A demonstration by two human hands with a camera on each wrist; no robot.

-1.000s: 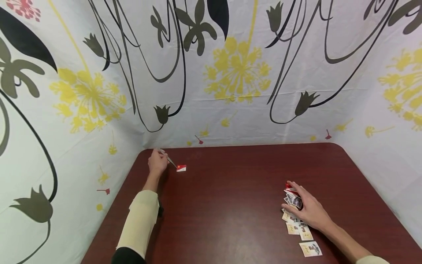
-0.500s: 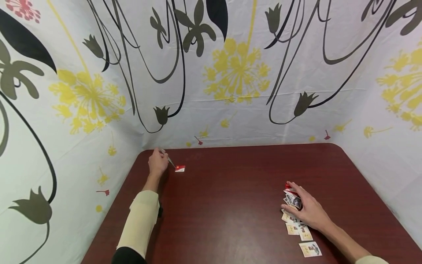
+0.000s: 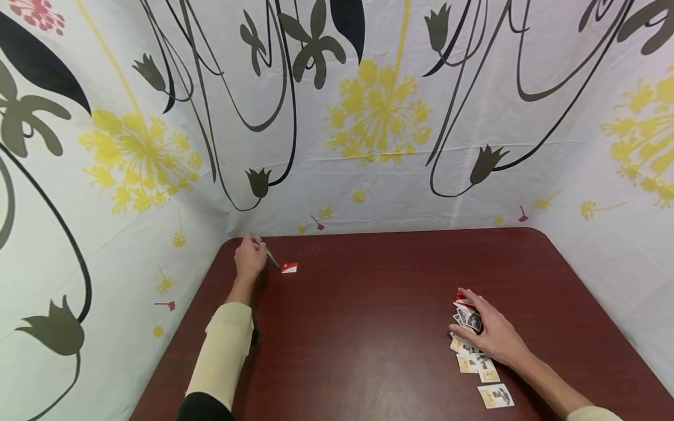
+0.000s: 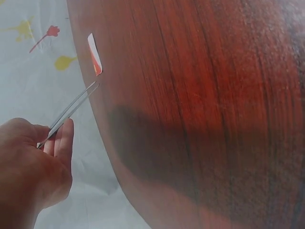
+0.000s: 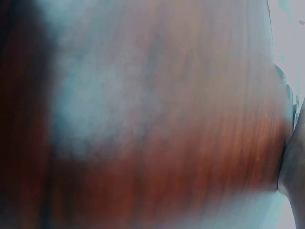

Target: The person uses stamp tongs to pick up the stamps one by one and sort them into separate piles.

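In the head view my left hand pinches metal tweezers at the table's far left corner. Just right of their tips lies a small red-and-white card. The left wrist view shows the tweezers with a small gap between the tips and the card. My right hand lies over a row of small picture cards, its thumb and fingers spread apart and relaxed. Its palm hides some of the cards. The right wrist view is blurred, with part of the hand at the edge.
Dark red-brown table with rounded far corners. Cream cards overlap below the right hand, and a single card lies nearest the front. A red item sits by the right fingertips. Flower-patterned white cloth stands behind and beside the table.
The tweezers' tips, touching the red-and-white card before, are now slightly to its left, apart from it. My left hand shifted a little left; the right hand stayed still.
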